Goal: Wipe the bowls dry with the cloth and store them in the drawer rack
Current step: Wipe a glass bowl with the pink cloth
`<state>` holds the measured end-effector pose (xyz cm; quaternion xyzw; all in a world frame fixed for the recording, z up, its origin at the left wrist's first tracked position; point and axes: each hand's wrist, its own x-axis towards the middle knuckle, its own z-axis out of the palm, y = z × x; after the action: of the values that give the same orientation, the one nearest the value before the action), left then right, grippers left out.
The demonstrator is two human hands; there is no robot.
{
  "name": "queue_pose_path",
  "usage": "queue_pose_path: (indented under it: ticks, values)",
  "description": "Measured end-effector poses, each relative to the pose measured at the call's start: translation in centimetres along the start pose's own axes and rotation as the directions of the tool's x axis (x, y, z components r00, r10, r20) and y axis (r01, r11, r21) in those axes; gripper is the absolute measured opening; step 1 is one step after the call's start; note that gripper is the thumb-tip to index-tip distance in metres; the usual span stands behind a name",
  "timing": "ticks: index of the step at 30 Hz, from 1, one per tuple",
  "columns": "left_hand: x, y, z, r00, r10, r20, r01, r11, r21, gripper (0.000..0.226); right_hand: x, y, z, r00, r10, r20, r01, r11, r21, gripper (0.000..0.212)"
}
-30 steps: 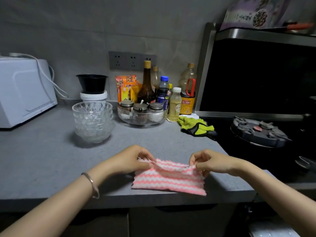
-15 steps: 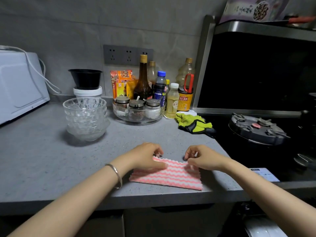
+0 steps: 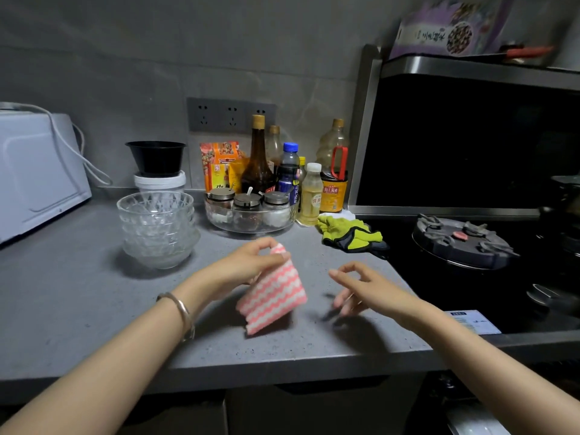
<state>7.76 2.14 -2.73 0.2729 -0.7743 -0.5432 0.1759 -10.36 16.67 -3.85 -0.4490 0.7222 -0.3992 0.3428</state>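
Head view: L hand point(image 3: 248, 262) pinches the top corner of the pink-and-white striped cloth point(image 3: 273, 298) betw. thumb and fingers. The cloth hangs folded, its lower edge at or just above the grey tabletop point(image 3: 78, 293); can't tell if they touch. R hand point(image 3: 361, 287) hovers just right of the cloth, apart from it, fingers loose and half-curled, holding nothing; its fingertips are blurred. A silver bracelet point(image 3: 182, 309) sits on the L wrist.

The stack of clear glass bowls point(image 3: 157, 227) stands on the tabletop, behind and left of the L hand, apart from it; the count is hard to read thru the glass. Behind it is a black bowl point(image 3: 156, 158) on a white tub point(image 3: 160, 183). A white microwave point(image 3: 34, 174) is cut off at the left edge. Green gloves point(image 3: 351, 235) lie near the dark stove point(image 3: 461, 243), which shows little detail. The cabinet fronts under the tabletop are too dark to make out.
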Motion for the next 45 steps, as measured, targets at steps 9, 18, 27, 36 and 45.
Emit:
queue_pose_path:
  ticks: [9, 18, 27, 36, 45]
  values:
    - [-3.0, 1.6, -2.0, 0.948, 0.017, -0.318, -0.11, 0.955, -0.277, 0.005, 1.2, -4.8, 4.9, 0.99, -0.139, -0.026, 0.134, 0.863, 0.487, 0.058]
    - [-6.7, 0.6, -6.7, 0.921, 0.128, -0.367, -0.113, 0.992, 0.065, 0.032, 2.1, -7.8, 6.6, 0.89, -0.444, -0.101, 0.454, 0.883, 0.118, 0.017]
    - [-8.1, 0.1, -7.7, 0.845, 0.294, -0.446, -0.134, 0.925, 0.355, 0.013, 2.4, -9.2, 7.9, 0.787, -0.604, -0.128, 0.523, 0.762, -0.381, 0.011]
    - [-8.6, 0.2, -8.8, 0.897, 0.259, -0.359, -0.231, 0.966, 0.119, 0.006, 2.5, -10.4, 8.5, 0.903, -0.28, 0.326, 0.17, 0.929, 0.327, 0.009]
    - [-7.6, 0.1, -10.4, 0.935, 0.15, -0.321, -0.139, 0.989, 0.055, 0.018, 3.3, -11.0, 13.8, 0.801, -0.123, 0.585, -0.235, 0.835, 0.498, 0.033]
